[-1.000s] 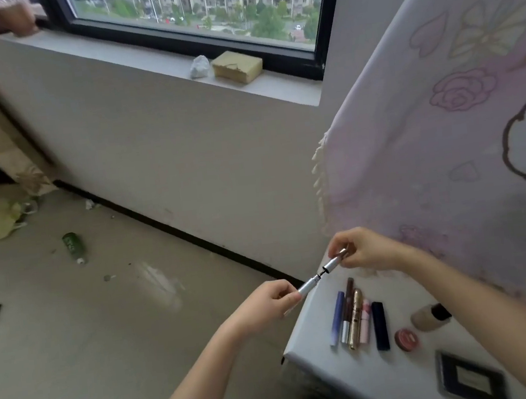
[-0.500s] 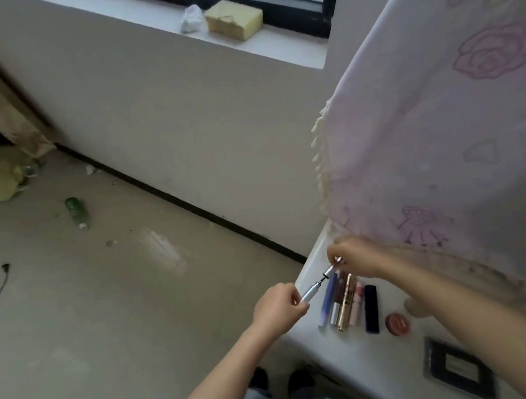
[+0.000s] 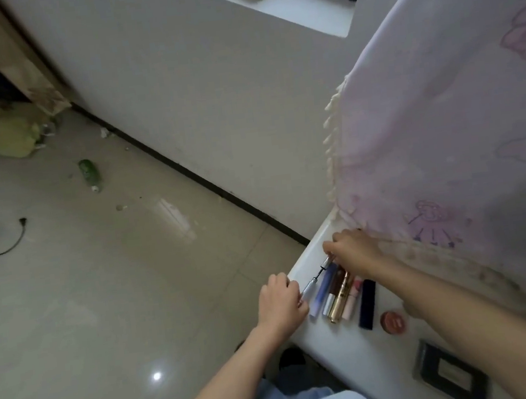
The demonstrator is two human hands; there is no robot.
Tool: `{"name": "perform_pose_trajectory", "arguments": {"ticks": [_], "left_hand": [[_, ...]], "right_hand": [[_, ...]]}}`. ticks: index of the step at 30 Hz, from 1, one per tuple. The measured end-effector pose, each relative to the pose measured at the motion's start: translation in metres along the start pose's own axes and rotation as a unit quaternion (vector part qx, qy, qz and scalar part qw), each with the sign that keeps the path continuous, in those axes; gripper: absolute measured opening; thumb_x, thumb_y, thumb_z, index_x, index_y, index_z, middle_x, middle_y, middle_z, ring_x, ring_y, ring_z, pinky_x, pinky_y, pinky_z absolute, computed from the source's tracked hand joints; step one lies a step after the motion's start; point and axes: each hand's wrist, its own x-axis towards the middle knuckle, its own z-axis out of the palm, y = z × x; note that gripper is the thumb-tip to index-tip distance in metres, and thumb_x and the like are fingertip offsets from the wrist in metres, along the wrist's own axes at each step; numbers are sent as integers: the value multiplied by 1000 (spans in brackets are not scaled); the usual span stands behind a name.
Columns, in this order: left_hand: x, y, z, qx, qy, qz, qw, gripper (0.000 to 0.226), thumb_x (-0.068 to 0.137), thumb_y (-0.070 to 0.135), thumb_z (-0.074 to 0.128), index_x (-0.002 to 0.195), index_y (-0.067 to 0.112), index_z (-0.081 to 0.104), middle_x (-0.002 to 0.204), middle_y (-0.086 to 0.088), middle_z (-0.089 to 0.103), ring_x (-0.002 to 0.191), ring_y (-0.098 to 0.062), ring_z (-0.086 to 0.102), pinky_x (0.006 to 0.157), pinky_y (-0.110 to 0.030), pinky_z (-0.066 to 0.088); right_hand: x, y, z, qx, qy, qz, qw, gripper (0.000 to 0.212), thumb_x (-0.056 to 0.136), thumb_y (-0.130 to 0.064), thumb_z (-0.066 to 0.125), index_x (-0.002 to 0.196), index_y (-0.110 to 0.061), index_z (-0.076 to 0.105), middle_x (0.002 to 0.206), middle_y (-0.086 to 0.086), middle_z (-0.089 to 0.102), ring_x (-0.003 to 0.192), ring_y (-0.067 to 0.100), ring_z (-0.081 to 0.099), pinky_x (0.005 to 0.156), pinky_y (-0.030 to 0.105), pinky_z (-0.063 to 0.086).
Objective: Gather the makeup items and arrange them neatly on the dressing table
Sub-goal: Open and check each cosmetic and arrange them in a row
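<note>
"Two hands on one thing?"

"Yes. The left hand (image 3: 280, 302) has its fingers curled round the lower end of a slim silver pen (image 3: 311, 286), and the right hand (image 3: 353, 251) pinches the upper end."

"Where is the pen?"

"At the left edge of the white desk (image 3: 338, 354), slanted, just beside the blue tube (image 3: 323, 291). Whether it touches the desk I cannot tell."

"And the others?"

"Side by side to the right of the blue tube: a brown and silver tube (image 3: 330, 301), a gold tube (image 3: 340, 302), a pink tube (image 3: 352, 300) and a dark stick (image 3: 367, 305). Further right lie a round red compact (image 3: 392, 322) and a black-framed palette (image 3: 448, 371). A pink cloth (image 3: 442, 113) hangs behind."
</note>
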Motion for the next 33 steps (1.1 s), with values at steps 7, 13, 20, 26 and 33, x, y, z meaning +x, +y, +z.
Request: {"name": "perform_pose_trajectory", "arguments": {"ticks": [7,13,20,26,33], "left_hand": [[0,2,6,15,8,-17,1000,30,37,37,75,46,21,50,55,5,49,50,-14,49,48,-22,19],[-3,2,10,18,30,-16,999,33,36,37,76,48,21,50,57,5,50,50,-15,48,49,-21,20],[-4,1,13,20,29,-19,999,34,38,36,76,50,19,49,58,4,49,50,-15,47,47,-22,19],[-6,1,9,21,52,-11,998,33,41,40,73,49,20,48,57,5,48,49,-12,44,47,-22,20],[-14,-10,16,-45,61,-12,997,30,74,37,50,79,11,63,83,-6,58,76,-27,57,59,-33,40]], "right_hand": [[9,-3,-5,-3,18,-15,1000,35,79,3,46,111,-10,52,110,12,57,102,30,51,65,33,25],[10,-6,-6,15,17,-41,999,38,79,8,43,112,-7,52,112,15,55,105,29,49,64,32,18],[8,-11,0,29,12,-62,998,39,78,9,41,111,-7,51,115,15,53,106,31,47,71,34,25],[1,-8,-3,34,39,-50,997,43,78,10,41,117,-7,50,114,14,53,105,31,47,71,33,25],[-14,-13,-2,42,71,-91,992,21,82,-1,49,95,-7,64,99,8,61,95,28,51,71,33,36]]}}
